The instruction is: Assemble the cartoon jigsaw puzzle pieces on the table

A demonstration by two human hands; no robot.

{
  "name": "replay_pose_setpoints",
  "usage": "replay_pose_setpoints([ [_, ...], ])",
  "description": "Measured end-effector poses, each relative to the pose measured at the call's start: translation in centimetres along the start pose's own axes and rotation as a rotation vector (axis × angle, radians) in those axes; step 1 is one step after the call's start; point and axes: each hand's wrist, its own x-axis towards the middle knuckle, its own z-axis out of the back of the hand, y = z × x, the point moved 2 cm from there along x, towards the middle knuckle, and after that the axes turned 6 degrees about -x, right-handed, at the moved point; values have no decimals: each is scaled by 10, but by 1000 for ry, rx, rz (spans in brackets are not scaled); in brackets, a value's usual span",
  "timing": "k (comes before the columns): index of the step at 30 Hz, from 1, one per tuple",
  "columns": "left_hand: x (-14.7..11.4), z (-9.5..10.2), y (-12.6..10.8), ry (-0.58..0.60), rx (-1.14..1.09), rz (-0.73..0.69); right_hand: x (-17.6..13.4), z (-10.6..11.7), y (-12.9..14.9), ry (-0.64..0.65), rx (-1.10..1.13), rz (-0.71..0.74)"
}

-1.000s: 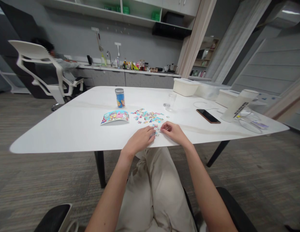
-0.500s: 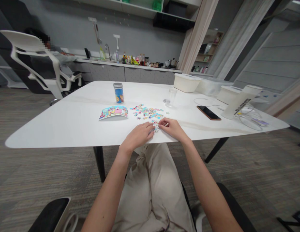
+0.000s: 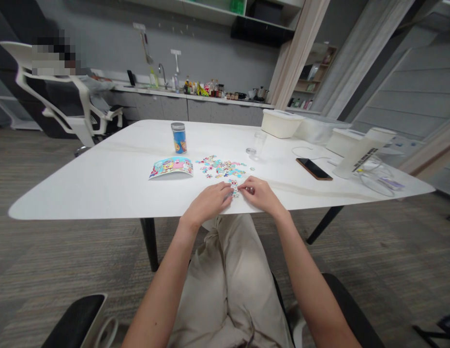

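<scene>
Near the front edge of the white table (image 3: 101, 193), a small joined cluster of jigsaw puzzle pieces (image 3: 234, 184) lies between my hands. My left hand (image 3: 212, 199) rests flat beside it, fingers stretched out and touching the cluster's left side. Thumb and forefinger of my right hand (image 3: 259, 192) pinch together at its right side, on what looks like a puzzle piece, mostly covered by the fingertips. Just beyond lies a loose pile of colourful puzzle pieces (image 3: 225, 168). A curved picture sheet (image 3: 172, 167) with cartoon figures sits left of the pile.
A blue canister (image 3: 179, 139) with a metal lid stands behind the sheet. Right of the pile are a clear cup (image 3: 259, 145), a phone (image 3: 314, 168) and a pale bottle (image 3: 363, 153) among cables. Lidded boxes (image 3: 281, 124) stand at the back right. A person sits in a white chair (image 3: 83, 104) at left.
My right hand's fingertips have shifted very slightly at the cluster's right side. My left hand stays in place, and the view has tilted a little.
</scene>
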Motion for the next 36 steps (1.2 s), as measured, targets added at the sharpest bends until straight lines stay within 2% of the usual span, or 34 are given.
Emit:
replay_pose_setpoints([
  [4, -1, 1, -1, 5, 4, 2, -6, 3, 9, -39, -68, 77],
  [12, -1, -1, 1, 0, -12, -4, -8, 4, 14, 9, -134, 121],
  [31, -1, -3, 2, -12, -15, -12, -4, 2, 8, 51, -90, 63],
  [36, -1, 1, -1, 1, -16, 13, -4, 0, 1, -33, -49, -38],
])
